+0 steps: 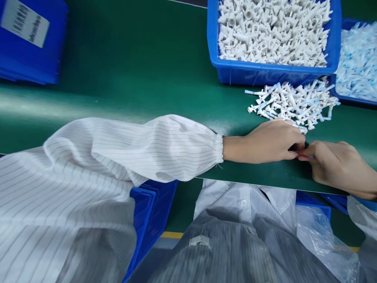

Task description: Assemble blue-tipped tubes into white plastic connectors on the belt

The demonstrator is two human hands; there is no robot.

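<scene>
My left hand [269,141] and my right hand [338,163] meet fingertip to fingertip above the front of the green table. Both are closed in a pinch, and whatever sits between the fingertips is hidden by them. Just behind my left hand lies a loose pile of small white plastic fittings with pale blue tubes [291,102]. Beyond the pile stands a blue bin [275,70] heaped with white plastic fittings [271,33].
Another blue bin at the far right holds clear and light blue plastic pieces [357,63]. A blue box with a label [32,43] stands at the back left. Below the table edge are blue crates [153,216] and a clear plastic bag [321,236].
</scene>
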